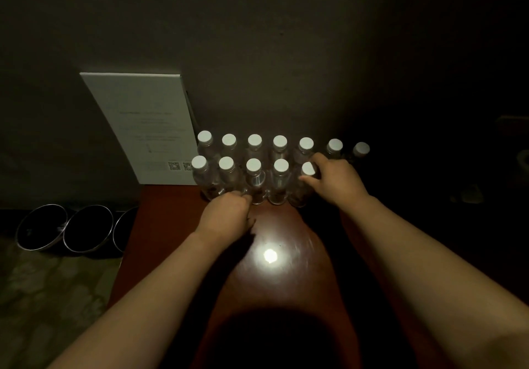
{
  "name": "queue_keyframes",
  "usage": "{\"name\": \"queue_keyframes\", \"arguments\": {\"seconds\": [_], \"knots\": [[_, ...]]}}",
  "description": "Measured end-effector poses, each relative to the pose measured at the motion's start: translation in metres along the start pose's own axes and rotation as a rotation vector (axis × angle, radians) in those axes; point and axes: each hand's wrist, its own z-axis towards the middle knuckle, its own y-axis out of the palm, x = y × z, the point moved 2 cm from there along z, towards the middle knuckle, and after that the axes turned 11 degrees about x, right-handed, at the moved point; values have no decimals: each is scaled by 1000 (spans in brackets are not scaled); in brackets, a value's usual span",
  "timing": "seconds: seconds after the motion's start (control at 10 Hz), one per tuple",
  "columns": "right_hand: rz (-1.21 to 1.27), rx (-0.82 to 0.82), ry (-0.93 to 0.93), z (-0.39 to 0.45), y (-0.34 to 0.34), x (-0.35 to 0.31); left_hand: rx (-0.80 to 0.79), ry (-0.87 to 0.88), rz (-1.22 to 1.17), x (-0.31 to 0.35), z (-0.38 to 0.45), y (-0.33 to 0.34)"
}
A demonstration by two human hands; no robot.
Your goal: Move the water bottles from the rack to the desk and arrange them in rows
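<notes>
Several clear water bottles with white caps stand upright in two rows at the back of the reddish-brown desk [171, 225]. The back row [280, 141] is longer than the front row [253, 165]. My right hand [335, 179] grips the rightmost front-row bottle [307, 168] around its neck, thumb in front and fingers behind. My left hand [229, 211] rests with curled fingers against the bases of the left front-row bottles [226, 164]; whether it grips one is unclear. The rack is out of view.
A white printed card [143, 122] leans on the wall behind the bottles at the left. Three round metal-rimmed bowls [86, 228] sit on the floor left of the desk. A lamp glare [270, 255] shines on the desk. The right side is dark.
</notes>
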Motion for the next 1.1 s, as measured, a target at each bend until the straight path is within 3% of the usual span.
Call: {"name": "queue_keyframes", "arguments": {"seconds": [1.1], "knots": [[-152, 23, 44, -7, -20, -28, 103, -27, -23, -10, -21, -33]]}}
